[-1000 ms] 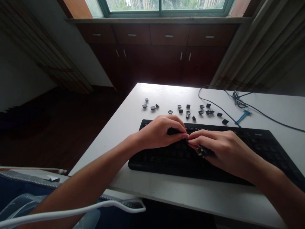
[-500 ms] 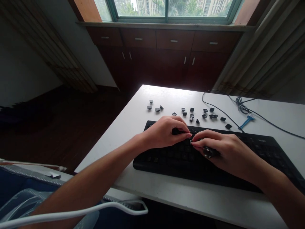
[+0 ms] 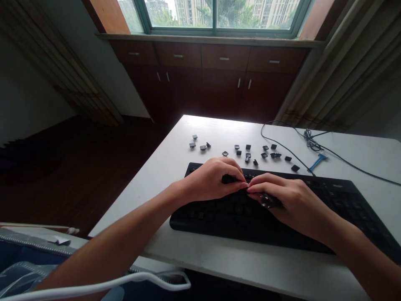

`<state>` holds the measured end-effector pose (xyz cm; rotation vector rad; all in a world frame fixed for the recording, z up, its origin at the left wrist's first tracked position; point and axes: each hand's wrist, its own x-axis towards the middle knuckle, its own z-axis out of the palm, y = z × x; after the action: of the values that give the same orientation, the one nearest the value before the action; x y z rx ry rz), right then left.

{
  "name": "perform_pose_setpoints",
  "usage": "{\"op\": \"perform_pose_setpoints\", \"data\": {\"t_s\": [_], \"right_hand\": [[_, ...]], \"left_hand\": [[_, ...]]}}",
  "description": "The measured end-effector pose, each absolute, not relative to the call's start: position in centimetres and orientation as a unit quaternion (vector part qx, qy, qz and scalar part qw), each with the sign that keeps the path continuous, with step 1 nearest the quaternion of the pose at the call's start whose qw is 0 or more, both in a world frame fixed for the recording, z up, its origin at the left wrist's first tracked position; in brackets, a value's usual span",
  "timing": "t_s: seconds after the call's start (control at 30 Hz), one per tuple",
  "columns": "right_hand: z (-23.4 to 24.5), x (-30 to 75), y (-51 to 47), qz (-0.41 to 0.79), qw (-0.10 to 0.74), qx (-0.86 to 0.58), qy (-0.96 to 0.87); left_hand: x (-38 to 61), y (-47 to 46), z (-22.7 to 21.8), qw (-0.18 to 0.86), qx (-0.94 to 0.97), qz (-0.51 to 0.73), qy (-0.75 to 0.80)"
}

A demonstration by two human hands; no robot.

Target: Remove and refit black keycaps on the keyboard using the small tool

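A black keyboard [image 3: 238, 228] lies on the white table, with some keycaps off at its lower left. Over its upper middle, my left hand [image 3: 216, 179] is closed, thumb and forefinger pinched; what is between them is too small to make out. My right hand [image 3: 291, 196] is closed too, its fingertips meeting those of the left. A dark tool with a shiny end [image 3: 268, 201] is tucked under its fingers, the rest hidden by the hand. Several loose black keycaps [image 3: 248, 147] are scattered behind the keyboard.
A blue razor-shaped tool [image 3: 318, 161] lies behind the keyboard, near a bundled black cable [image 3: 310, 140]. The white table [image 3: 169, 154] has its left edge beside my left arm. At the lower left are a white curved bar [image 3: 94, 287] and a blue zippered item [image 3: 19, 254].
My fingertips have come together; a small gap showed between the hands before. The camera view has shifted slightly. The loose keycaps stay where they were on the table.
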<state>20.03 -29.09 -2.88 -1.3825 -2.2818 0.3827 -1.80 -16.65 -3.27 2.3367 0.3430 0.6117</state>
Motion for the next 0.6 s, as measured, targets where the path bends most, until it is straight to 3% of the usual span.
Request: {"op": "perform_pose_setpoints", "data": {"t_s": [0.4, 0.6], "right_hand": [[-2.82, 19.9, -29.13, 0.135, 0.212, -0.508, -0.824], [-2.11, 19.6, -29.45, 0.138, 0.337, -0.539, -0.76]], "left_hand": [[-1.93, -16.72, -3.21, 0.34, 0.907, 0.219, 0.116], [-1.64, -16.7, -3.16, 0.373, 0.88, 0.257, 0.146]]}}
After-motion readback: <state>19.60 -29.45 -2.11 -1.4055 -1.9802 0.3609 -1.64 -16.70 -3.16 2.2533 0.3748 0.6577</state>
